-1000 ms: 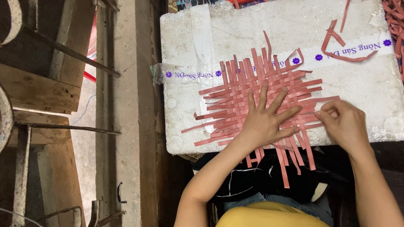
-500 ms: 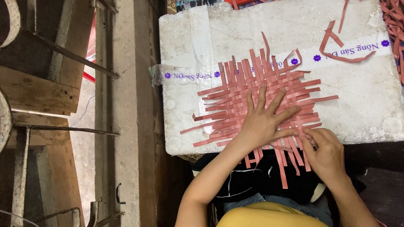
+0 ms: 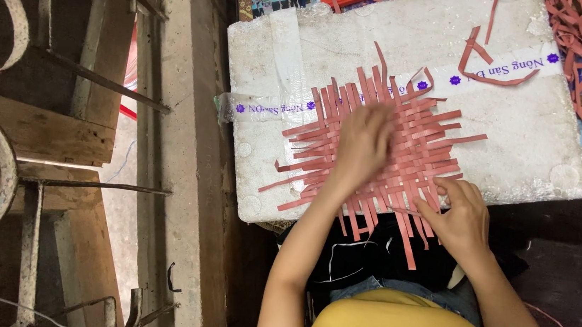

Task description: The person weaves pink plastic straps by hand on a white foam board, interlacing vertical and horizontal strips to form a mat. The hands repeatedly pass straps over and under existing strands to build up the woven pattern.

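A white foam slab (image 3: 521, 136) bears a woven mat of pink strips (image 3: 406, 146), beside a concrete ledge (image 3: 183, 174). The left hand (image 3: 362, 145), blurred, lies flat with fingers spread on the mat; the right hand (image 3: 460, 219) pinches strip ends at the near edge.

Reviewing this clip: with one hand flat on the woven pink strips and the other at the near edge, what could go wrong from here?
1. The woven mat overhangs the near edge of the white foam box; its loose strip ends hang unsupported, so they might slip out of the weave.
2. Only the left hand pins the mat; it looks blurred, so the weave may shift if it is moving.
3. The right hand pinches strips at the edge; a hard tug could loosen or crease them.
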